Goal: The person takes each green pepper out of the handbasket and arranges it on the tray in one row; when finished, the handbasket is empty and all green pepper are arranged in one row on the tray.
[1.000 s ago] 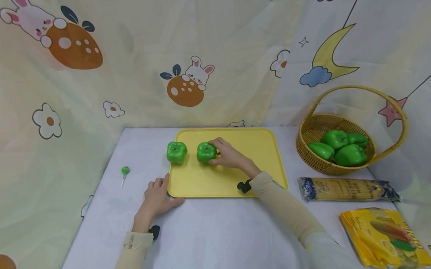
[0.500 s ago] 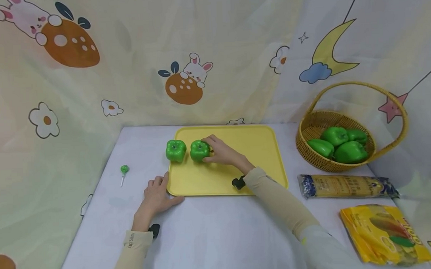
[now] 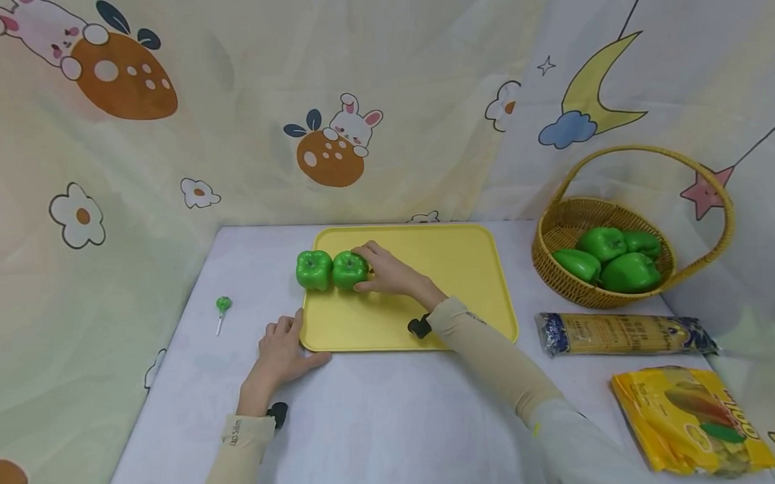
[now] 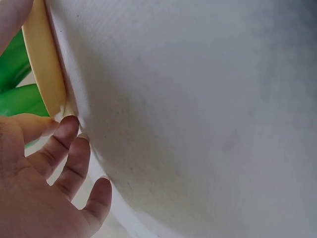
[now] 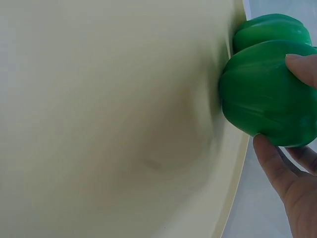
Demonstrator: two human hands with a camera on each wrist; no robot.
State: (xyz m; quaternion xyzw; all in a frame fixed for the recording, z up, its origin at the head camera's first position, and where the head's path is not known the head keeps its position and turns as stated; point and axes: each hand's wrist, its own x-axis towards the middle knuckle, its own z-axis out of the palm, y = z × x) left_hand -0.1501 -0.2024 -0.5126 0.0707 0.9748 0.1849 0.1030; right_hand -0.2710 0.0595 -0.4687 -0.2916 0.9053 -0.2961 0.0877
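Observation:
My right hand (image 3: 395, 274) grips a green bell pepper (image 3: 348, 270) by its right side, over the left part of a yellow tray (image 3: 452, 254). Right beside it, at the tray's left edge, sits another green bell pepper (image 3: 314, 269); the two look to be touching. In the right wrist view, thumb and fingers lie around the held pepper (image 5: 267, 94), the other pepper (image 5: 272, 32) behind it. My left hand (image 3: 281, 356) rests at the tray's front left corner, fingers and thumb spread. Its fingertips touch the tray's rim (image 4: 42, 49) in the left wrist view.
A wicker basket (image 3: 565, 286) with several green peppers stands at the right. In front of it lie a long pack of noodles (image 3: 621, 332) and a yellow mango-printed bag (image 3: 695, 420). A green lollipop (image 3: 223, 305) lies at the left. Printed cloth (image 3: 422, 127) hangs behind.
My right hand has moved left with the bell pepper, closing the gap to the other pepper. My left hand has stayed at the tray's corner.

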